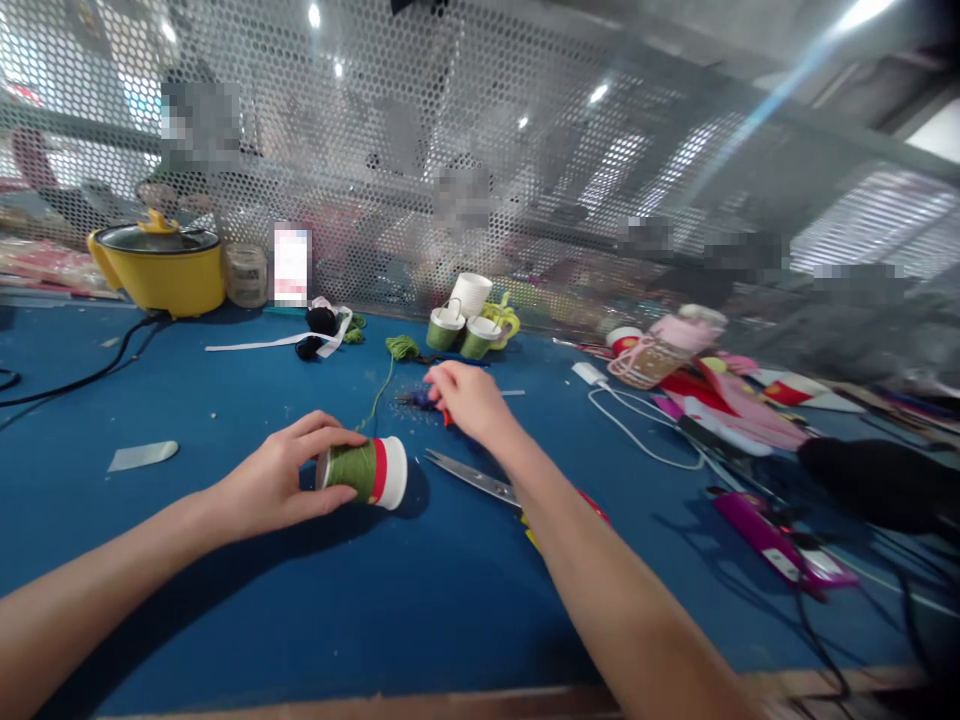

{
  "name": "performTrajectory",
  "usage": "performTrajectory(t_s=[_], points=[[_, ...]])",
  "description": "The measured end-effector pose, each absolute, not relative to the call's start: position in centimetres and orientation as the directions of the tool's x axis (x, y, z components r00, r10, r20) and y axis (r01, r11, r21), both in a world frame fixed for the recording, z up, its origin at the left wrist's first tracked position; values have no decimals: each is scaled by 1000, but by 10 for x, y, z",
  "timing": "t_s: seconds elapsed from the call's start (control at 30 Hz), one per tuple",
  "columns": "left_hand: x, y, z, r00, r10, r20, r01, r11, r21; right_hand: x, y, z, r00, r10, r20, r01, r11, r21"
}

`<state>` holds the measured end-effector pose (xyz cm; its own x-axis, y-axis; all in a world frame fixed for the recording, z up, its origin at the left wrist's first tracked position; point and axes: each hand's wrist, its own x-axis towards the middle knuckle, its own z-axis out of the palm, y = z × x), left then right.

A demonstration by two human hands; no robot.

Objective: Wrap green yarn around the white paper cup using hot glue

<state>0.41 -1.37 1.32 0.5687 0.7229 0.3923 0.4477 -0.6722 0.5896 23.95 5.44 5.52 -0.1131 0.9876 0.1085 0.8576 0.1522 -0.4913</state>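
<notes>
My left hand (277, 482) is wrapped around a paper cup (391, 472) lying on its side, its open white rim to the right. Green yarn and a red band cover the cup's wall. From it a green strand runs back to a small bundle of green yarn (402, 347). Farther back, my right hand (469, 398) has its fingers curled together over a small dark blue and red item (424, 400); whatever lies in the fingers is hidden. Scissors (471, 478) with silver blades lie below that hand, their red and yellow handles partly behind my forearm.
Small green-and-white cups (446, 328) stand at the back. A yellow electric pot (172, 278), a glass jar (246, 277) and a lit phone (292, 265) are back left. On the right lie a white cable (637, 430), a purple device (772, 535) and pink and red pieces (750, 405).
</notes>
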Motion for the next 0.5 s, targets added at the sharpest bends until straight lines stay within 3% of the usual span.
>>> performTrajectory(t_s=[0.1,0.23,0.37,0.5], points=[[4,-11,13,542,733,410,465,-669,580,273,51,56,13,993,114,921,33,-388],[2,-11,14,544,733,409,489,-673,555,290,46,35,17,1000,-6,950,-18,-311],[1,-11,14,577,710,404,493,-697,521,285,46,21,67,998,-22,951,-70,-301],[-1,-11,14,575,704,417,490,-704,515,281,36,37,97,995,-20,928,-98,-360]])
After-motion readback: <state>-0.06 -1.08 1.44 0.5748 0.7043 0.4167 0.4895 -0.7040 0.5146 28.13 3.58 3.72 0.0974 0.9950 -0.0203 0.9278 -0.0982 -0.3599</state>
